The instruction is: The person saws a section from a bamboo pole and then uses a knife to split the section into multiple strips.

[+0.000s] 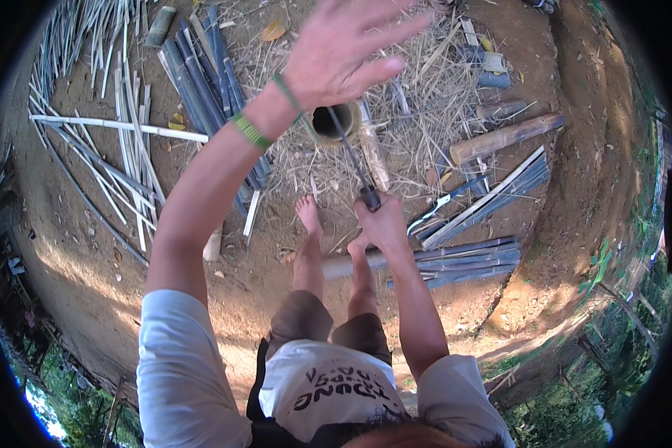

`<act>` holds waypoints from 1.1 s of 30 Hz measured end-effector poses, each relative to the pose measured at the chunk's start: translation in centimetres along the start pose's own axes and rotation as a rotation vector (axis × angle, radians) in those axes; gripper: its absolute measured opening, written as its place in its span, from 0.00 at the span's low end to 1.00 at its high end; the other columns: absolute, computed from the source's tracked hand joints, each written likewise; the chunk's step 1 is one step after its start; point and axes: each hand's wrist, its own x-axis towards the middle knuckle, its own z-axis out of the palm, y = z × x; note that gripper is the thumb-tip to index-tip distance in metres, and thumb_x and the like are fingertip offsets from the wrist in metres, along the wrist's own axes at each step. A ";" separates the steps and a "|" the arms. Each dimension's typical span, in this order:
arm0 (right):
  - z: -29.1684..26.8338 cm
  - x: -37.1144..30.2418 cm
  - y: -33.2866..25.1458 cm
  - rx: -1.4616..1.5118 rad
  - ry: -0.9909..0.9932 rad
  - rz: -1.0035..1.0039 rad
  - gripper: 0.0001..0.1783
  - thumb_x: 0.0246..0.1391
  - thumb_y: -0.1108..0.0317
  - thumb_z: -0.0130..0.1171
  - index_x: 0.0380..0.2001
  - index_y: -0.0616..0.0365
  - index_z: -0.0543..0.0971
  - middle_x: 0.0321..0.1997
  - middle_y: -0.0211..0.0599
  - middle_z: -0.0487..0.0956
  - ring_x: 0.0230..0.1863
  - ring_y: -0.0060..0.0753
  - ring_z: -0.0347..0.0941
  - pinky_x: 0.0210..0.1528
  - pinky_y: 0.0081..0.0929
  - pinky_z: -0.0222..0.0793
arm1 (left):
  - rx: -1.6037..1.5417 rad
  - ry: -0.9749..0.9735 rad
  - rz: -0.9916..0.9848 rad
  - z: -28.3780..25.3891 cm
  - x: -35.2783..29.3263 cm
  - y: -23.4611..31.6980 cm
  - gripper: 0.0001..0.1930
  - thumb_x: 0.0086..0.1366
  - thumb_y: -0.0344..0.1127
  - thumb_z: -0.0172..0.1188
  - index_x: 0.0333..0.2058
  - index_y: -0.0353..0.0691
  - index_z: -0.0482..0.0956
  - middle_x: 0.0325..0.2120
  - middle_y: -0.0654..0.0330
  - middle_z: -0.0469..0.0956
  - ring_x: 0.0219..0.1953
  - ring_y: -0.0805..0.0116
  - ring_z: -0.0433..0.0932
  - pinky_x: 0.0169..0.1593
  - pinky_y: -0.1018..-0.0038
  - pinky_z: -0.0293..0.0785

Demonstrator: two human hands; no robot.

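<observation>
While the left hand (343,56) has its fingers spread on the far side, the nearer right hand (383,224) grips the dark handle (369,198) of a long grey metal blade (352,155), which points far, across the round hollow bamboo tube (325,140).

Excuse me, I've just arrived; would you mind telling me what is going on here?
A person's right hand grips a long dark-handled blade that crosses over the mouth of a hollow bamboo tube; whether they touch is unclear. The left hand is raised open, holding nothing. Bundles of split bamboo and loose strips lie around on the ground.
</observation>
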 end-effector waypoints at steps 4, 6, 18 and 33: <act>-0.5 -1.8 -0.3 -0.069 -0.007 0.012 0.17 0.51 0.58 0.66 0.30 0.64 0.84 0.26 0.55 0.82 0.31 0.60 0.82 0.37 0.48 0.76 | 0.183 -0.185 0.017 2.3 -2.9 -1.2 0.32 0.78 0.66 0.41 0.72 0.62 0.71 0.67 0.59 0.75 0.67 0.60 0.73 0.71 0.51 0.63; -1.2 -0.2 -0.3 -0.003 0.026 -0.001 0.16 0.52 0.58 0.66 0.30 0.64 0.84 0.26 0.55 0.83 0.32 0.60 0.82 0.37 0.48 0.75 | 0.046 -0.196 -0.039 -2.0 3.1 1.7 0.31 0.78 0.66 0.41 0.72 0.62 0.70 0.67 0.58 0.74 0.70 0.61 0.70 0.74 0.51 0.59; 0.9 -0.9 -0.8 0.143 0.126 -0.185 0.30 0.62 0.42 0.66 0.31 0.65 0.82 0.19 0.45 0.79 0.21 0.44 0.76 0.28 0.42 0.70 | -0.423 0.429 -1.138 -2.0 -7.4 12.6 0.33 0.83 0.53 0.44 0.69 0.26 0.66 0.67 0.39 0.69 0.68 0.51 0.69 0.73 0.57 0.61; 9.6 11.8 18.4 0.138 0.170 -0.237 0.17 0.67 0.58 0.60 0.43 0.62 0.86 0.53 0.53 0.81 0.52 0.53 0.82 0.59 0.44 0.75 | -0.392 0.332 -1.744 -2.3 -18.0 22.7 0.14 0.74 0.41 0.64 0.50 0.39 0.78 0.22 0.65 0.77 0.16 0.80 0.73 0.15 0.82 0.69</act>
